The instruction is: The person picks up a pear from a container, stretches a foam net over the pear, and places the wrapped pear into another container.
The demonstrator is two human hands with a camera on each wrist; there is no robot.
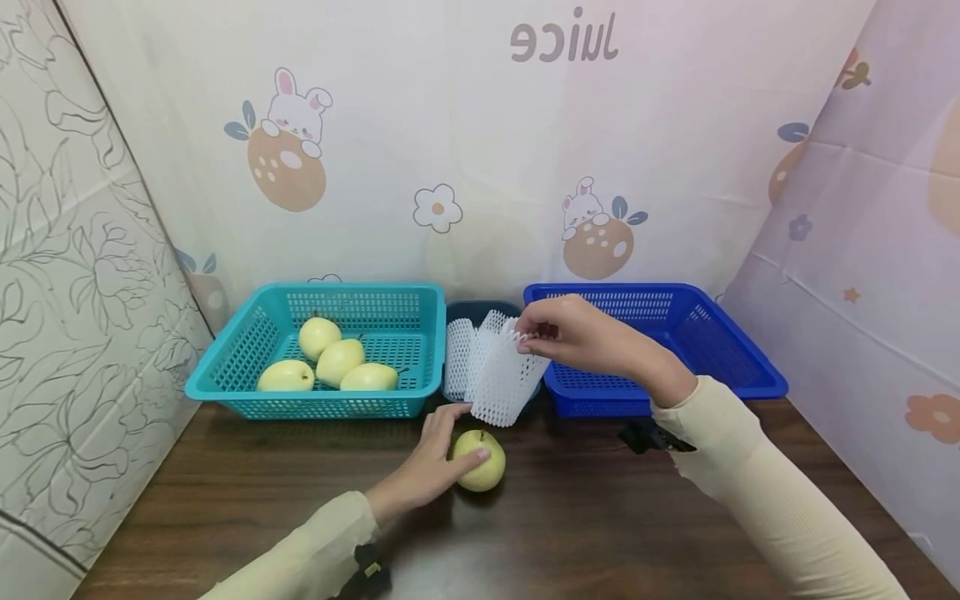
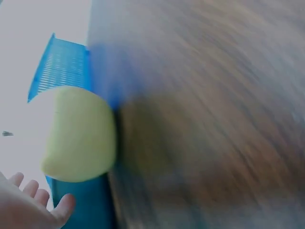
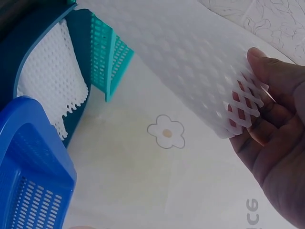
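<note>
On the dark wooden table stands a round yellow-green pear (image 1: pixel 482 463) with a short stem. My left hand (image 1: pixel 431 462) is at its left side, thumb over the pear and fingers stretched loosely forward; the left wrist view shows those fingers not curled round the pear (image 2: pixel 82 136). Above and behind it, my right hand (image 1: pixel 562 332) pinches the upper edge of a white foam net sleeve (image 1: pixel 504 383) between thumb and fingers. The sleeve hangs slanted, its lower end just behind the pear. More foam net sleeves (image 3: pixel 52 71) lie in the dark teal bin (image 1: pixel 480 310).
A turquoise basket (image 1: pixel 435 333) at the left holds several pears (image 1: pixel 341 360). To the right stands a blue basket (image 1: pixel 753 367). The small bin sits between them, and a printed curtain (image 1: pixel 480 125) hangs behind all three.
</note>
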